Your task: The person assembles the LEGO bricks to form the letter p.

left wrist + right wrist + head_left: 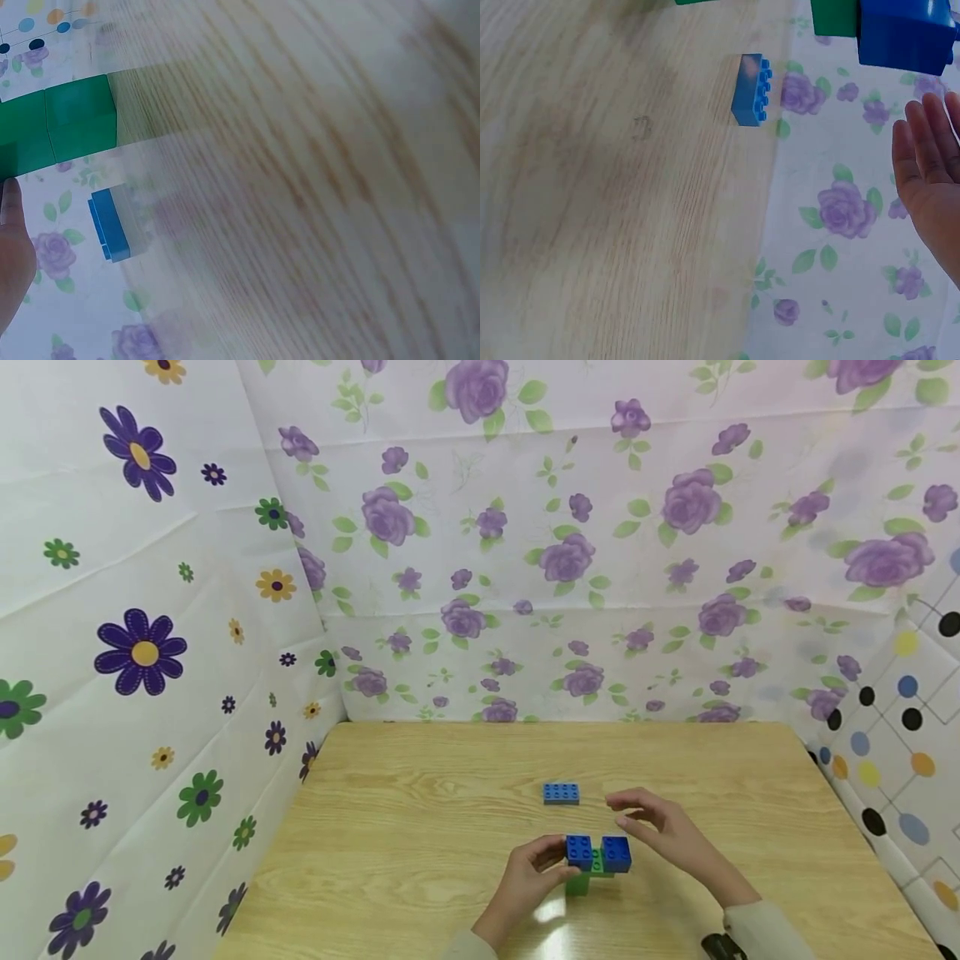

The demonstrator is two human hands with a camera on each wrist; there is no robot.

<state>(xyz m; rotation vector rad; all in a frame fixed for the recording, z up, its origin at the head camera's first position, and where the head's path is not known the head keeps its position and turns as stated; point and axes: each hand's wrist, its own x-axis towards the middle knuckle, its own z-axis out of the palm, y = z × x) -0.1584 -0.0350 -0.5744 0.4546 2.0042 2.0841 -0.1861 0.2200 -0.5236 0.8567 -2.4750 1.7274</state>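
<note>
Ideally, brace the brick stack low; the left hand pinches its nine-o'clock side, the right hand, at two, relaxed, empty

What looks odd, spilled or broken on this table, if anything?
Nothing clearly stands out. The block stack held by the left hand shows no visible damage, and the lighter blue brick lies apart, studs up, on the table. The bright patch near that hand looks like reflected light rather than a spill.

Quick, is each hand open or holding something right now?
Left hand: holding the stacked toy blocks.
Right hand: open, holding nothing.
</note>
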